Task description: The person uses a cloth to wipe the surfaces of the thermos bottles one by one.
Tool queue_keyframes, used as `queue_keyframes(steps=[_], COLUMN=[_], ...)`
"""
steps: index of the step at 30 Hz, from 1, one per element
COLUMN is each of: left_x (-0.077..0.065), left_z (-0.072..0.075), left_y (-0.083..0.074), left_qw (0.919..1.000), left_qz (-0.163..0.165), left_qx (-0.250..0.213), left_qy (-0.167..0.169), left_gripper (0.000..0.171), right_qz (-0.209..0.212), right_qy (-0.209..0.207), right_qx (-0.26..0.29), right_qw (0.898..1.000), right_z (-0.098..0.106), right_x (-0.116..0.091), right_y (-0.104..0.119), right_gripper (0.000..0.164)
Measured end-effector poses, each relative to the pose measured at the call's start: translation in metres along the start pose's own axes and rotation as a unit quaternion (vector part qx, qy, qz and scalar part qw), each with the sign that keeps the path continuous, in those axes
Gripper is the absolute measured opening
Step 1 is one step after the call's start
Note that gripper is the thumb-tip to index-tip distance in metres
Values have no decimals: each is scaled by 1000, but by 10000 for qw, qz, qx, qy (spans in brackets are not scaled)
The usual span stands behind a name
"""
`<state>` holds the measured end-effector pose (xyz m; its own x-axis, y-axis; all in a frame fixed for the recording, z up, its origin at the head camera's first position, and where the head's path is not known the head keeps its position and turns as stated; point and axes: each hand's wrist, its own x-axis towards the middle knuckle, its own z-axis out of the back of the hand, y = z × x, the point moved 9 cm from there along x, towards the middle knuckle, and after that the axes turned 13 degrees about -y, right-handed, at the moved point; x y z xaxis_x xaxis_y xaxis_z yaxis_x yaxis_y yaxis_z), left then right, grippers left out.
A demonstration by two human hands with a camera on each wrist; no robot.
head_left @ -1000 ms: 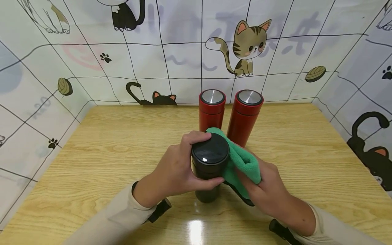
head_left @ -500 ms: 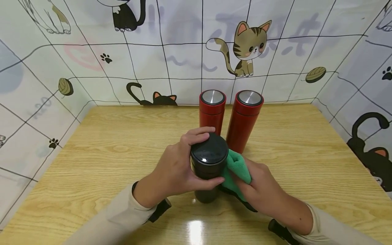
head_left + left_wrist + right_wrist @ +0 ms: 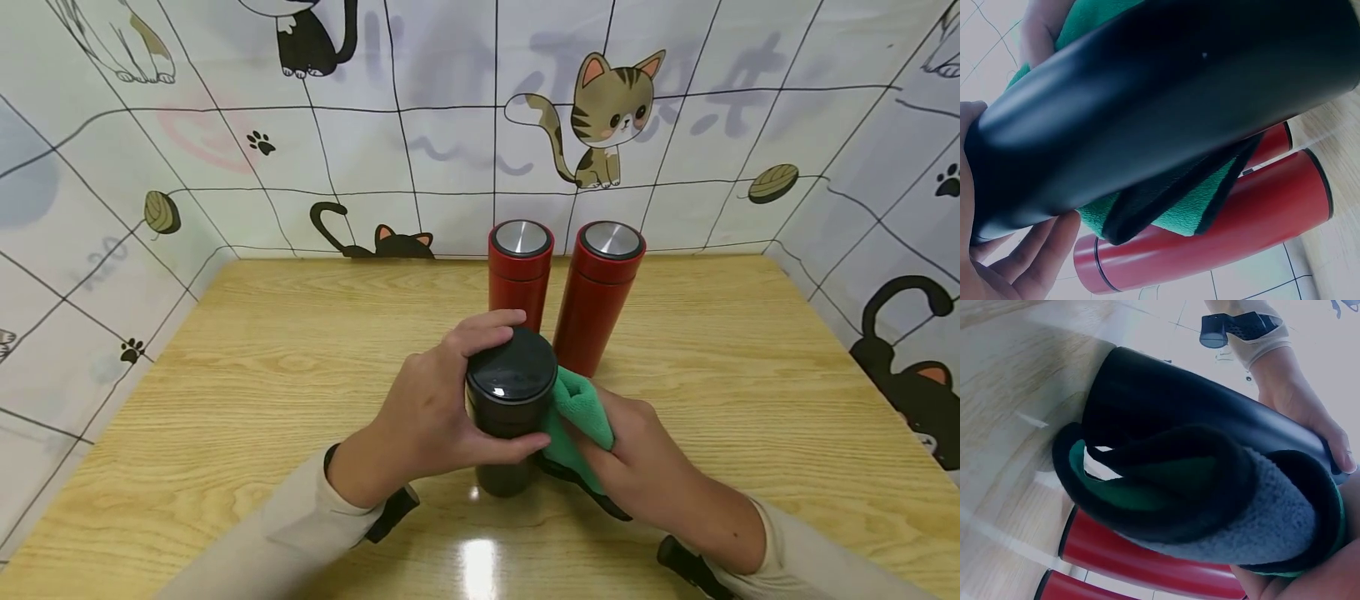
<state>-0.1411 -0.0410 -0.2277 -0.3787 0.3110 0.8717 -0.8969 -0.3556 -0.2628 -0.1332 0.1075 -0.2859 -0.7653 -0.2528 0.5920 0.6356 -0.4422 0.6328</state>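
Note:
A black thermos (image 3: 513, 365) with a glossy lid stands upright at the front middle of the table. My left hand (image 3: 431, 408) grips it just below the lid from the left, thumb on the near side and fingers round the far side. On its right side my right hand (image 3: 652, 454) holds a folded green cloth (image 3: 581, 417) against the body. That cloth has a dark edging, and its grey face (image 3: 1279, 512) shows in the right wrist view. In the left wrist view, the long black body (image 3: 1166, 112) hides part of the cloth.
Two red thermoses with steel-topped lids, a left one (image 3: 520, 267) and a right one (image 3: 600, 300), stand close behind the black one. The wooden table (image 3: 300, 333) meets cat-patterned walls (image 3: 450, 133) at its back and sides.
My right hand has drawn the green cloth down and slightly toward me along the thermos's right side, mostly in the first half second. The left hand keeps its grip nearly in place.

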Motion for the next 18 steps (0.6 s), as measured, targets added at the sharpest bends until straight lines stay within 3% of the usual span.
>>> queue_keyframes(steps=[9, 15, 18], left_x=[1, 0, -1], left_z=[-1, -1, -2], left_y=[0, 0, 1], left_qw=[9999, 9999, 10000], left_qz=[-50, -64, -39], left_qx=[-3, 21, 63], left_qy=[95, 78, 64], left_gripper=[95, 97, 97], right_qz=[497, -139, -92], right_qy=[-731, -25, -91], right_qx=[450, 204, 85], right_qw=[9951, 9997, 9999], right_z=[13, 2, 2], right_x=[3, 1, 1], right_y=[12, -1, -1], right_gripper=[58, 53, 53])
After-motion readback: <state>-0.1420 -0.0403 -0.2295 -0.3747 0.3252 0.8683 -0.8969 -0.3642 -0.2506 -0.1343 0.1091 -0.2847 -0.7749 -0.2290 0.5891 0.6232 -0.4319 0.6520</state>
